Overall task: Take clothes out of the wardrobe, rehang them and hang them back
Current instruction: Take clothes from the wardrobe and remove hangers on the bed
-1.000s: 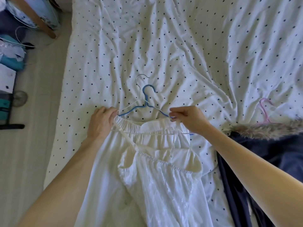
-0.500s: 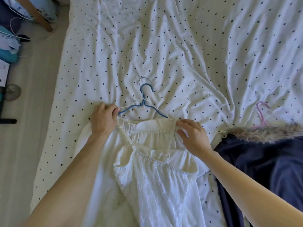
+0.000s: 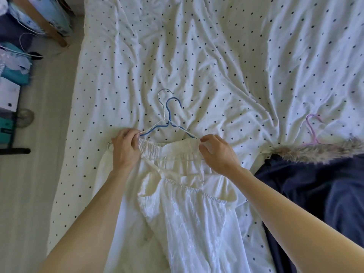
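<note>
Soft daylight on a rumpled white, dark-dotted bed sheet (image 3: 216, 56); pale striped floor (image 3: 35, 194) and a slanted brown wooden leg (image 3: 46, 26) lie to its left.

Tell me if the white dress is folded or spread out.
Spread out. The dress lies flat and unfolded on the bed; left hand and right hand hold its top edge.

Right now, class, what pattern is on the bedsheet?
The bedsheet is white with dark dots; head view.

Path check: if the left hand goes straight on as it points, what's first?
Likely an arm of the blue hanger, just beyond the left hand; past that only dotted bedsheet. Depth unclear.
</note>
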Action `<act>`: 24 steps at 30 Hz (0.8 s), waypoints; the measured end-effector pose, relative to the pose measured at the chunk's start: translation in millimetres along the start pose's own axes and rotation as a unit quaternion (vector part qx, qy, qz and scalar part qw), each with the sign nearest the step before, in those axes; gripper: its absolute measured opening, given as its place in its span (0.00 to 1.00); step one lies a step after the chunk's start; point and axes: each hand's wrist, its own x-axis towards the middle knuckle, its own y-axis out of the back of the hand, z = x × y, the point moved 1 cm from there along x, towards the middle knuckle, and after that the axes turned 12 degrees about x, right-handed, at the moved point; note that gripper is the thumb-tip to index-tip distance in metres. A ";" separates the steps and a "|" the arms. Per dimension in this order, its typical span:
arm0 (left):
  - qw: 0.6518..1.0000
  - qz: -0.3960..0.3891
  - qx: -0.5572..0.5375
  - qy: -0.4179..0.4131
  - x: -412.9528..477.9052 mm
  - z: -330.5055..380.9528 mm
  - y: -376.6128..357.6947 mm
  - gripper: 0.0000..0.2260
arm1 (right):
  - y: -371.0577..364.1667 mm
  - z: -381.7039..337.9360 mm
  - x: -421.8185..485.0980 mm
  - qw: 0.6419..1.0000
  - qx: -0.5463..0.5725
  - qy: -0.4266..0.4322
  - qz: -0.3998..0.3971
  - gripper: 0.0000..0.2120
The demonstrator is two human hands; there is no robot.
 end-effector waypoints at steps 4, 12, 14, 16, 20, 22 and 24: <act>0.998 -0.029 0.031 0.040 8.6 6.1 -3.3 0.08 | 11.3 22.2 -9.7 0.998 0.042 -0.043 0.018 0.18; 0.990 -0.027 0.039 0.132 -31.9 33.8 10.9 0.23 | 8.7 41.5 -99.1 0.987 0.097 -0.105 0.073 0.27; 0.985 -0.028 -0.029 0.170 -88.1 41.4 20.0 0.30 | 1.4 44.0 -134.7 0.984 0.088 -0.148 0.042 0.32; 0.972 -0.076 -0.081 0.208 -148.7 46.9 28.2 0.39 | -9.0 40.6 -165.8 0.984 0.070 -0.163 0.033 0.38; 0.944 -0.249 -0.054 0.211 -250.0 67.0 30.6 0.54 | -31.3 28.6 -204.1 0.980 0.044 -0.181 0.064 0.45; 0.931 -0.313 0.026 0.188 -284.4 72.9 27.4 0.56 | -40.1 27.8 -217.0 0.972 0.063 -0.223 0.037 0.45; 0.914 -0.363 0.103 0.147 -304.9 68.6 26.4 0.51 | -47.8 27.2 -226.5 0.956 0.119 -0.266 -0.030 0.45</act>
